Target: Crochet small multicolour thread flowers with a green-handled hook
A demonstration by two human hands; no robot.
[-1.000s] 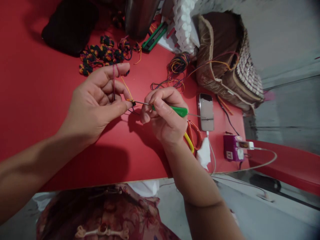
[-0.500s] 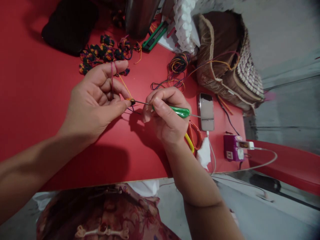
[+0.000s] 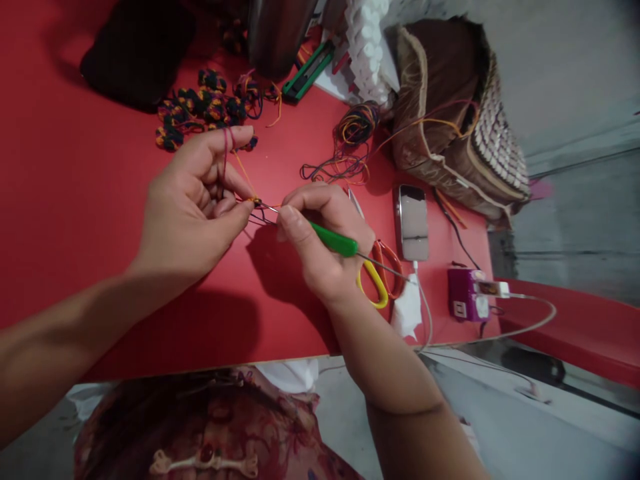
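Observation:
Between thumb and fingertip, my left hand [image 3: 193, 193] pinches a small crochet piece [image 3: 257, 202] of dark and orange yarn. A strand of yarn [image 3: 243, 167] runs up from it and loops round my raised left index finger. My right hand [image 3: 323, 233] is closed round a crochet hook [image 3: 334, 239] with a green handle. The hook's thin metal tip meets the crochet piece; whether it passes through a loop is too small to tell. Scissors [image 3: 375, 283] with yellow and orange handles lie just beyond my right hand, partly hidden by it.
Small multicoloured yarn pieces [image 3: 197, 103] lie behind my left hand on the red table [image 3: 200, 333]. Further back are a yarn bundle [image 3: 359, 125], a green box cutter [image 3: 309, 72] and a dark pouch [image 3: 137, 53]. To the right are a bag [image 3: 435, 100], a phone [image 3: 413, 222] and a purple adapter [image 3: 467, 295].
My right hand has moved slightly left and turned, so the hook's handle slopes more downward to the right. More of the scissors shows. My left hand keeps its pinch, nearly in place.

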